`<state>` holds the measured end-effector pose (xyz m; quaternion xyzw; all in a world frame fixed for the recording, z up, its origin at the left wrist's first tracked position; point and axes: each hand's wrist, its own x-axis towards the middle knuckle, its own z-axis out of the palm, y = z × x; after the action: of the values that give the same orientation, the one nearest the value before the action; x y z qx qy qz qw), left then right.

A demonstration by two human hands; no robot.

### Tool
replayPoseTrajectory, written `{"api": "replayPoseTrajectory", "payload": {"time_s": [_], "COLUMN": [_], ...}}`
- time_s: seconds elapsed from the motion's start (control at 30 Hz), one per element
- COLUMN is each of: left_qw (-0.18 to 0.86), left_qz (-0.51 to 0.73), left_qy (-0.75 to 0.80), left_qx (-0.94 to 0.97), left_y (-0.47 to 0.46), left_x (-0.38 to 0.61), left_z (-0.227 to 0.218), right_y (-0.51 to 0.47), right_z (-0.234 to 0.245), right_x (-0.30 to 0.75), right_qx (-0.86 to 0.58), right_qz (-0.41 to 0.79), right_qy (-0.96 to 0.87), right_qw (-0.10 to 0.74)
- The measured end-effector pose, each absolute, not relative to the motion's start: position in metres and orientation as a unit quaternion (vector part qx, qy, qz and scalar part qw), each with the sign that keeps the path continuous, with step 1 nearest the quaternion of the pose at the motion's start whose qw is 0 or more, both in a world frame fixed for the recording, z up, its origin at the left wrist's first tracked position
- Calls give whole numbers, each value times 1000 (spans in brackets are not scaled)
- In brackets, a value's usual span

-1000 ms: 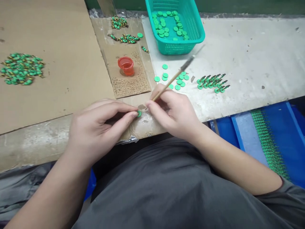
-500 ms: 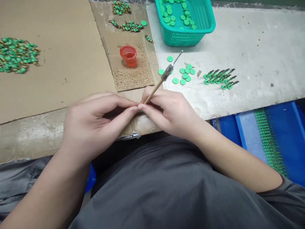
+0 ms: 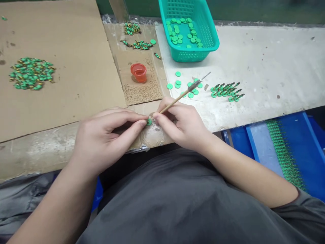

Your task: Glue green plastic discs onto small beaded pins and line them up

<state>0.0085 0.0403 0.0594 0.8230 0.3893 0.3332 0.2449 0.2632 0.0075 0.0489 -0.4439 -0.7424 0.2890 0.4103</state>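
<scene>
My left hand (image 3: pixel 101 137) pinches a small green disc (image 3: pixel 149 122) between thumb and forefinger at the table's front edge. Just to its right, my right hand (image 3: pixel 186 123) is closed around a thin wooden stick (image 3: pixel 174 101). The stick slants up to the right, with a grey wrapped section and a fine needle-like tip at its upper end. Its lower end is hidden by the fingers. Beyond the right hand lie several loose green discs (image 3: pixel 178 74) with small holes. Farther right, green discs with dark-tipped figures (image 3: pixel 227 89) stand in rows.
A teal basket (image 3: pixel 193 56) holding green discs stands at the back. A red cup (image 3: pixel 139 73) of liquid sits on spotted cardboard (image 3: pixel 142 97). Piles of small green-and-gold pieces (image 3: pixel 33 74) lie left and behind. Below right, a blue crate (image 3: pixel 302 142) holds rows of green pieces.
My right hand has drawn slightly right, apart from the left fingertips, and the stick leans lower to the right. More of the green disc shows. The camera view has tipped upward.
</scene>
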Motion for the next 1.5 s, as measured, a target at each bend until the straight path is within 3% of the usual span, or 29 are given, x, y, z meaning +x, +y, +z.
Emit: {"api": "replayPoseTrajectory", "payload": {"time_s": [0.4,1.13,1.5], "left_qw": [146,153,240], "left_qz": [296,301,308], "left_qy": [330,316,369], "left_qx": [884,886,843], "left_y": [46,46,38], "left_x": [5,9,6], "left_z": [52,55,60], "right_y": [9,11,-12], "right_z": [49,51,56], "right_x": [266,259,266], "right_qx": [-407,-385,-489], "right_qz": [283,267,361], "right_qy": [-761,-813,-624], "right_qw": [419,347,490]}}
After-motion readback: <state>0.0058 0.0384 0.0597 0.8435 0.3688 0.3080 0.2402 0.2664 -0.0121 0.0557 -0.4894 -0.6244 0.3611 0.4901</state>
